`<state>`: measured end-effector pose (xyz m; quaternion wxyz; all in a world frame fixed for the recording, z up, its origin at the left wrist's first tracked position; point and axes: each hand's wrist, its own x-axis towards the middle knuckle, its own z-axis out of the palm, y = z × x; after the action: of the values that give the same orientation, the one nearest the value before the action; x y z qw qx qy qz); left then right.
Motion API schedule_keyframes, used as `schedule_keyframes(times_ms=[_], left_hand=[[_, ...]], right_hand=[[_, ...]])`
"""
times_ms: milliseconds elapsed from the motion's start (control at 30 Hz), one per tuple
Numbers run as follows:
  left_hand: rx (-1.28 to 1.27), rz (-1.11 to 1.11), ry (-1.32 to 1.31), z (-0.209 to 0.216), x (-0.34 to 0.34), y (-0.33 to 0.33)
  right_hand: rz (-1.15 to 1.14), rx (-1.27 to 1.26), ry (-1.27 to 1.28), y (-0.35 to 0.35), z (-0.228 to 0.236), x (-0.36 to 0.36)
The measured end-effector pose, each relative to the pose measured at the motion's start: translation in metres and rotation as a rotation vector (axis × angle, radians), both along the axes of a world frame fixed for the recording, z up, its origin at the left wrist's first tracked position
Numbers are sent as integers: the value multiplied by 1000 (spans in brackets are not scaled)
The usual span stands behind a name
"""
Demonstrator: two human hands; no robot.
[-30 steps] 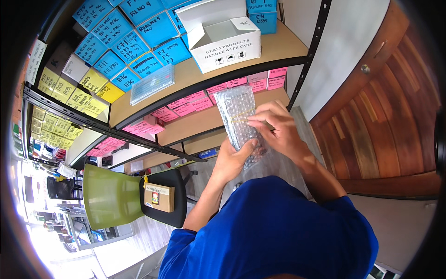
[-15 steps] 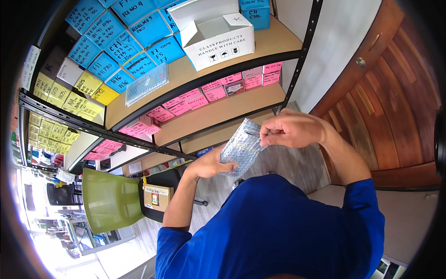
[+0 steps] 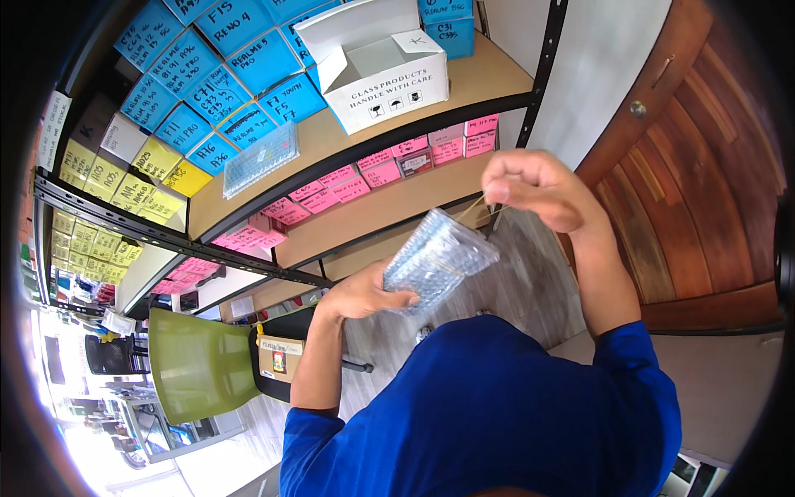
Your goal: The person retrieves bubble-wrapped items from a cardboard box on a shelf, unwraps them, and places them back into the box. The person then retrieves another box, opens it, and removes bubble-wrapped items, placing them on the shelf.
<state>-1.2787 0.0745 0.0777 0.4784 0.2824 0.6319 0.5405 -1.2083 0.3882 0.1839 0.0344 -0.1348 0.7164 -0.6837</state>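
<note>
My left hand (image 3: 364, 294) grips a flat parcel wrapped in clear bubble wrap (image 3: 439, 261), held in front of my blue shirt. My right hand (image 3: 534, 186) is raised above and to the right of the parcel, its fingers pinched on a thin yellowish rubber band (image 3: 470, 207) stretched toward the parcel. A second bubble-wrapped parcel (image 3: 260, 157) lies on the wooden shelf (image 3: 348, 145) beside an open white cardboard box (image 3: 377, 70).
Shelves hold rows of blue boxes (image 3: 224, 74), yellow boxes (image 3: 137, 178) and pink boxes (image 3: 364, 174). A green chair (image 3: 195, 364) and a small brown box (image 3: 277, 358) stand below. A wooden door (image 3: 704, 157) is on the right.
My right hand has lifted up and away from the parcel, drawing the band out. The parcel has dropped lower and tilted flatter in my left hand.
</note>
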Motion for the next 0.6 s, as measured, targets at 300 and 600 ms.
schedule_keyframes(times_ms=[300, 600], left_hand=[[-91, 1, 410, -2, -1, 27], [-87, -32, -48, -4, -20, 11]], right_hand=[[40, 235, 389, -6, -4, 4], [172, 466, 117, 47, 11, 5]])
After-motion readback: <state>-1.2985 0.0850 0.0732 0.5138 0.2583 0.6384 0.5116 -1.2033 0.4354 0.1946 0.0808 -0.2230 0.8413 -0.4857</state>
